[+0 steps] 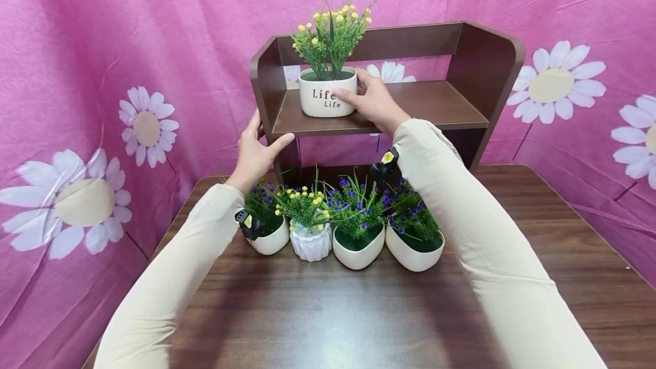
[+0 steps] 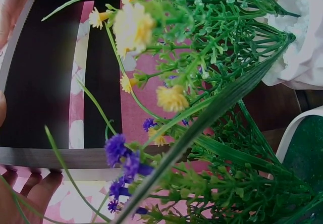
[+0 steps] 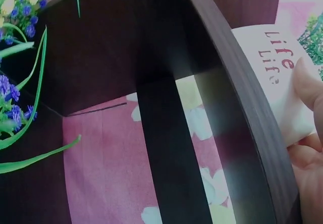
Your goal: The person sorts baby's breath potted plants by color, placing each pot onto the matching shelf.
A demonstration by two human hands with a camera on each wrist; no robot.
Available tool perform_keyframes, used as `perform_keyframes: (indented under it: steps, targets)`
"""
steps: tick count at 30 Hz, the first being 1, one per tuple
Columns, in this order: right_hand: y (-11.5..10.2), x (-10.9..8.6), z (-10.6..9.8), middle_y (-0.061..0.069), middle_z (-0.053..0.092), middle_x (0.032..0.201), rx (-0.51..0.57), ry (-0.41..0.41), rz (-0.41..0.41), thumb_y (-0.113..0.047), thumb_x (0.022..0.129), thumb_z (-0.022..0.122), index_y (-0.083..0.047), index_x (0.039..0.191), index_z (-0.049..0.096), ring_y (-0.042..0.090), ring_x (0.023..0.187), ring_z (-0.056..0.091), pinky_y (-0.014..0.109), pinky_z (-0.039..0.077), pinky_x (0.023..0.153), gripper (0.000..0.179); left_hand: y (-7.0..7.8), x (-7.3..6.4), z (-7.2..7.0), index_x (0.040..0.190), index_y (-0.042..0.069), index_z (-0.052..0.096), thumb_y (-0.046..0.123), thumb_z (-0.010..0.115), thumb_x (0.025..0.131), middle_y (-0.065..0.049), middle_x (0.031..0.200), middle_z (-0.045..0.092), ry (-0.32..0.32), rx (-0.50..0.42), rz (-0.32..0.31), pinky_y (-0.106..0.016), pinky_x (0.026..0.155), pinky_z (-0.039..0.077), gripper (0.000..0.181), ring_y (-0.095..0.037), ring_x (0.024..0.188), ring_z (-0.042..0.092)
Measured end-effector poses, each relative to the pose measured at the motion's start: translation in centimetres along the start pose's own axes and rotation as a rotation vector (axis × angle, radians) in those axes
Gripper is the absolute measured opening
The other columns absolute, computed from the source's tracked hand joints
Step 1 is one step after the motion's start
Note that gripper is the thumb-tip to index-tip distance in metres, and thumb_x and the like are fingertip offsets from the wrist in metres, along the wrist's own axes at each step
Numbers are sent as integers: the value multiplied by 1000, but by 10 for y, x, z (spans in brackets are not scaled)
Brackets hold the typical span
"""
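Observation:
A white oval flowerpot [image 1: 328, 95] lettered "Life" stands upright on the upper board of a brown wooden desk shelf [image 1: 425, 104], near its left end. Yellow artificial flowers [image 1: 333, 39] rise from it. My right hand [image 1: 376, 98] grips the pot's right end, thumb across the front by the lettering and fingers behind. The right wrist view shows that thumb on the white pot wall [image 3: 272, 77]. My left hand [image 1: 258, 150] holds the shelf's left side panel, thumb at the front edge of the board; in the left wrist view its fingers [image 2: 38, 188] lie along the panel's outer face.
Below, a row of flowerpots stands on the wooden table [image 1: 328, 318] before the shelf: a ribbed white pot [image 1: 311, 244] with yellow flowers and white pots with purple flowers, including a middle one [image 1: 359, 255] and a right one [image 1: 416, 258]. A pink daisy-print cloth [image 1: 205, 44] hangs behind.

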State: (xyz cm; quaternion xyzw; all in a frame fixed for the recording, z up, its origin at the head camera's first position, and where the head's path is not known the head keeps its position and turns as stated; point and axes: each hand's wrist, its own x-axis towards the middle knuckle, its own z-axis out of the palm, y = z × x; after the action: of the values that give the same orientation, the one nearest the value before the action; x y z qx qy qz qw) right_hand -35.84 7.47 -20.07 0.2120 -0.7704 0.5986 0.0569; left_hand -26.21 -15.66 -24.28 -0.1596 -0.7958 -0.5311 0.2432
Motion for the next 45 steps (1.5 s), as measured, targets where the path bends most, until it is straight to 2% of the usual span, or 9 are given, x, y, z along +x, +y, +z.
perform_keyframes:
  steps: [4,12,20,25,32,39,45]
  targets:
    - [2,1,1,16,52,138,-44,24,-13,-16,93,64,-2,141,43,22,127,50,27,43,101,55,0,0,0,148,6,34,7,72,84,-22,137,51,2,3,-4,-45,94,47,74,-35,125,51]
    - [1,0,2,12,52,139,-159,75,13,-26,92,66,-7,142,45,22,127,50,27,42,102,57,-1,0,1,149,6,33,8,73,84,-21,139,49,1,11,2,-45,97,45,76,-35,126,49]
    - [0,-2,2,12,55,135,-155,66,19,-25,91,66,-7,139,47,21,123,53,26,43,100,55,-1,0,1,148,5,34,7,73,84,-21,138,50,4,15,11,-45,98,44,75,-36,125,50]
    - [0,-3,1,14,56,133,-115,45,15,-21,90,68,-5,137,47,21,121,55,26,44,99,55,-1,-1,0,148,5,34,7,72,84,-21,139,50,1,5,10,-46,97,45,75,-36,125,50]
    - [0,-6,-2,14,50,141,-83,29,28,-22,89,68,-3,145,38,20,128,49,25,39,104,66,0,-1,1,150,6,32,7,72,85,-21,140,48,-6,0,-2,-46,95,47,77,-36,124,51]
    - [-1,-14,-8,17,30,154,-56,26,94,-26,89,68,0,152,14,23,139,35,26,30,111,88,1,-2,1,149,6,33,7,72,85,-22,138,50,-2,3,-6,-46,95,47,76,-36,122,52]
    - [-1,-26,-18,16,27,155,-38,4,90,-27,89,68,-2,153,13,22,140,34,28,31,111,88,0,-2,1,149,6,33,8,72,85,-22,138,50,-3,4,-6,-46,95,47,75,-36,122,52]
